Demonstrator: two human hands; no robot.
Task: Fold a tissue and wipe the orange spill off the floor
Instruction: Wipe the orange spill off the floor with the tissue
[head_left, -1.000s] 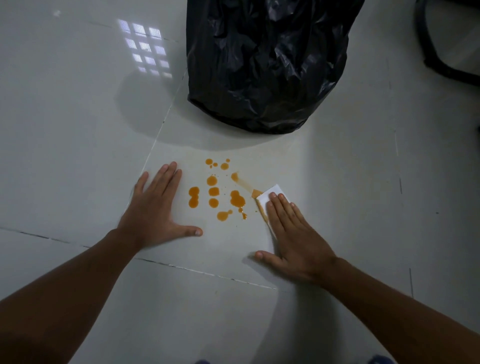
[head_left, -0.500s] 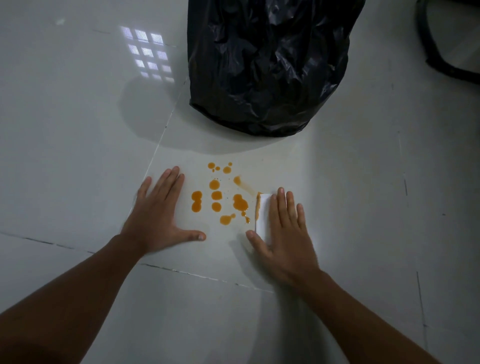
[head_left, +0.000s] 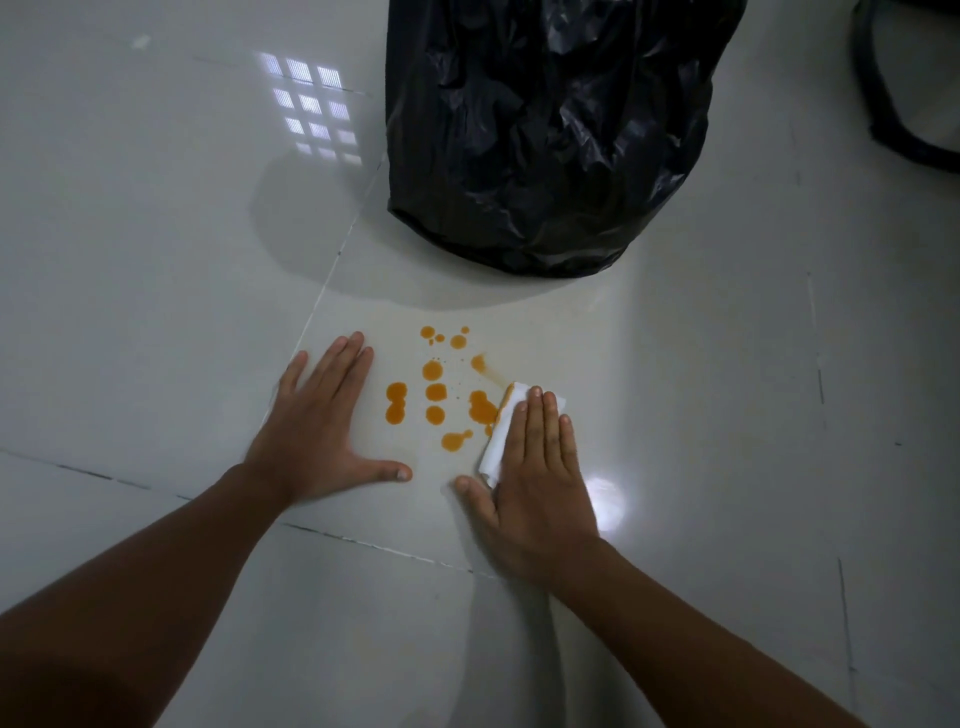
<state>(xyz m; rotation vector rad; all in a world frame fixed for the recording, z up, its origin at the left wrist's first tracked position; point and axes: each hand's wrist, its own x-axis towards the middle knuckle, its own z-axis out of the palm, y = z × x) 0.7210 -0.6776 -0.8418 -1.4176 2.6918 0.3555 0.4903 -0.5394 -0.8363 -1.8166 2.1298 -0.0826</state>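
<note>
A person's left hand (head_left: 317, 431) lies flat, fingers spread, holding nothing, on the pale tiled floor (head_left: 156, 312) beside orange drops (head_left: 436, 392). At the spill's right edge, the right hand (head_left: 540, 467) presses flat on a folded white tissue (head_left: 501, 439), its long axis running away from the person, toward a black bin bag (head_left: 545, 130).

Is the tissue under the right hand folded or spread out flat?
Folded. The tissue shows as a narrow, thick white pad with layered edges beneath the right hand, at the orange spill.
</note>
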